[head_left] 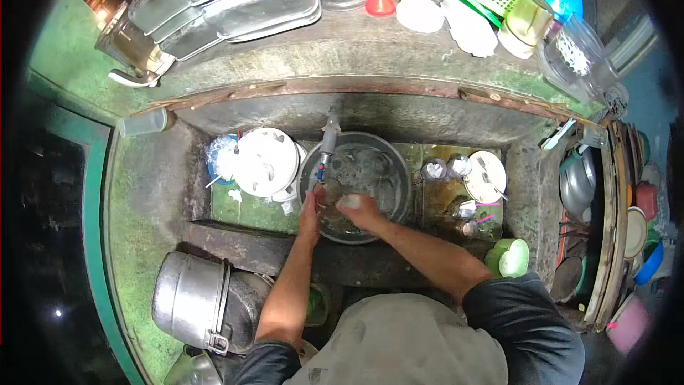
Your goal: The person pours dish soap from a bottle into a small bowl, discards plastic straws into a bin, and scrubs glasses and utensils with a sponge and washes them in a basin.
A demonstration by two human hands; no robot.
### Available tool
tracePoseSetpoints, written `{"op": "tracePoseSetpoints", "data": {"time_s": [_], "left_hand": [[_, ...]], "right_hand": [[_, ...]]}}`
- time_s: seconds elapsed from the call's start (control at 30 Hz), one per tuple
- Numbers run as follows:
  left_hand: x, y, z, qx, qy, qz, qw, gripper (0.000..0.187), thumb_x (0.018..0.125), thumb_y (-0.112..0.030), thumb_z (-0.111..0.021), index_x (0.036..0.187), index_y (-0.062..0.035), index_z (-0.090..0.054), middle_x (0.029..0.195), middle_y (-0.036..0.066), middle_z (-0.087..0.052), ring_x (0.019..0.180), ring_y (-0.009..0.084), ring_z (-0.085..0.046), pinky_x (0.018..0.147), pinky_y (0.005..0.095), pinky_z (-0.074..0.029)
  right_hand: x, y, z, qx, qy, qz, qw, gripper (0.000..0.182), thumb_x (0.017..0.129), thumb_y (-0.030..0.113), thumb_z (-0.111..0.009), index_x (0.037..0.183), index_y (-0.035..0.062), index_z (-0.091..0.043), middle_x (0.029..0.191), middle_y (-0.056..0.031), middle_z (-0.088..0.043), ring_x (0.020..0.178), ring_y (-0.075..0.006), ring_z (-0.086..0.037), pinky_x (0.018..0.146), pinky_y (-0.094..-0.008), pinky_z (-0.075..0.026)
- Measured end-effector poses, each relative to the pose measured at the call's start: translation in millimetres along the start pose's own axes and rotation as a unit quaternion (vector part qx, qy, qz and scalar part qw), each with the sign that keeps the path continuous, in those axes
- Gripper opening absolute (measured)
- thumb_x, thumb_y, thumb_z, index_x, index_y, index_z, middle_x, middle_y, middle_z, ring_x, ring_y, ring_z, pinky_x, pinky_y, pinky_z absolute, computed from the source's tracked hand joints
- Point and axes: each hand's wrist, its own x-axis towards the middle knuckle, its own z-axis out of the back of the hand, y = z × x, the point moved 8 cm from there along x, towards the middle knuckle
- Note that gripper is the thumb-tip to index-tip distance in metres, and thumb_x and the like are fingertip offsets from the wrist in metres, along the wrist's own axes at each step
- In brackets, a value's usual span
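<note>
A round grey basin (407,203) holds water with dishes in it, below a tap (328,144) with a blue handle. My left hand (311,215) is at the basin's left side, its fingers wrapped round a small round item (329,191) under the tap, perhaps a glass or cup. My right hand (358,211) is closed beside that item, over the water, with something pale and too small to name between the fingers.
White plates (265,162) are stacked left of the basin. On the right are glasses (434,169), a plate (486,177) and a green container (507,258). A large metal pot (189,294) lies at lower left. Metal trays (235,0) and a red funnel (380,3) are on the ledge.
</note>
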Motion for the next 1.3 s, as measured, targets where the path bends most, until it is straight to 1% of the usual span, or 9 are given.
{"op": "tracePoseSetpoints", "data": {"time_s": [0.17,0.37,0.53,0.6,0.67,0.87,1.0,1.1,1.3], "left_hand": [[-50.9,18.9,-62.6,0.250,0.122,-0.091,0.956,0.070,0.089,-0.040,-0.069,0.143,-0.0062,-0.041,0.142,0.014,-0.046,0.133,0.0283,-0.042,0.106,0.0407,-0.038],[-122.0,12.0,-193.3,0.390,0.100,-0.342,0.849,0.073,0.072,-0.020,-0.086,0.131,-0.0035,-0.047,0.118,0.016,-0.052,0.109,0.0299,-0.055,0.092,0.0412,-0.047],[-151.9,5.0,-240.9,0.424,0.107,-0.384,0.813,0.058,0.063,-0.011,-0.085,0.112,-0.0052,-0.054,0.105,0.013,-0.055,0.100,0.0300,-0.057,0.086,0.0382,-0.048],[-165.9,-3.3,-256.8,0.451,0.133,-0.373,0.800,0.054,0.062,-0.011,-0.084,0.108,-0.0089,-0.058,0.105,0.013,-0.057,0.098,0.0290,-0.058,0.085,0.0398,-0.049],[-192.3,-22.5,-274.5,0.528,0.134,-0.453,0.705,0.056,0.061,-0.011,-0.082,0.111,-0.0089,-0.058,0.108,0.014,-0.058,0.104,0.0341,-0.057,0.090,0.0412,-0.049],[-174.8,39.8,-259.8,-0.060,0.214,0.009,0.975,0.043,0.081,-0.009,-0.066,0.121,-0.0088,-0.049,0.111,0.016,-0.061,0.087,0.0264,-0.064,0.067,0.0364,-0.058],[-202.0,76.0,-297.7,-0.143,0.278,0.120,0.942,0.052,0.086,-0.043,-0.060,0.123,-0.0072,-0.055,0.104,0.020,-0.067,0.071,0.0340,-0.068,0.050,0.0384,-0.057],[-227.8,80.1,-324.5,-0.140,0.236,0.211,0.938,0.057,0.087,-0.054,-0.052,0.106,-0.0012,-0.063,0.080,0.016,-0.069,0.061,0.0289,-0.067,0.046,0.0344,-0.055],[-261.1,76.8,-341.9,-0.048,0.281,0.260,0.923,0.061,0.090,-0.056,-0.051,0.111,0.0008,-0.060,0.081,0.017,-0.069,0.058,0.0256,-0.068,0.046,0.0320,-0.058]], "right_hand": [[-54.6,-102.9,48.4,0.262,-0.004,-0.203,0.943,0.043,0.089,0.041,-0.068,0.112,0.0054,-0.064,0.102,-0.0144,-0.068,0.100,-0.0302,-0.065,0.083,-0.0479,-0.051],[-147.0,-149.8,71.3,0.749,0.138,-0.192,0.619,0.034,0.096,0.038,-0.056,0.111,0.0077,-0.061,0.104,-0.0116,-0.067,0.095,-0.0287,-0.064,0.074,-0.0487,-0.054],[-176.1,-168.9,109.1,0.648,0.196,-0.137,0.723,0.037,0.098,0.043,-0.055,0.111,0.0082,-0.060,0.101,-0.0069,-0.066,0.096,-0.0252,-0.062,0.072,-0.0480,-0.055],[-218.1,-160.4,166.4,0.412,-0.030,-0.315,0.854,0.040,0.095,0.049,-0.059,0.111,0.0128,-0.061,0.100,-0.0016,-0.062,0.096,-0.0170,-0.056,0.066,-0.0393,-0.054],[-222.8,-168.3,214.5,0.383,-0.119,-0.133,0.906,0.038,0.095,0.048,-0.058,0.116,0.0166,-0.059,0.104,-0.0014,-0.062,0.096,-0.0174,-0.058,0.065,-0.0386,-0.053],[-282.6,-71.8,296.4,0.635,-0.028,0.077,0.768,0.042,0.091,0.024,-0.054,0.128,0.0046,-0.049,0.120,-0.0079,-0.058,0.109,-0.0224,-0.058,0.092,-0.0382,-0.046],[-297.2,-15.1,315.4,0.246,-0.162,0.179,0.939,0.032,0.088,0.006,-0.063,0.118,0.0023,-0.055,0.112,-0.0085,-0.061,0.103,-0.0179,-0.057,0.087,-0.0319,-0.048],[-345.1,36.1,322.8,-0.067,-0.290,0.366,0.882,0.018,0.082,0.005,-0.069,0.099,-0.0004,-0.065,0.090,-0.0140,-0.067,0.082,-0.0290,-0.066,0.070,-0.0319,-0.052],[-382.2,35.5,305.3,-0.371,0.056,0.365,0.852,0.048,0.074,0.013,-0.061,0.122,0.0081,-0.063,0.128,-0.0157,-0.058,0.122,-0.0308,-0.053,0.110,-0.0632,-0.018]]}}
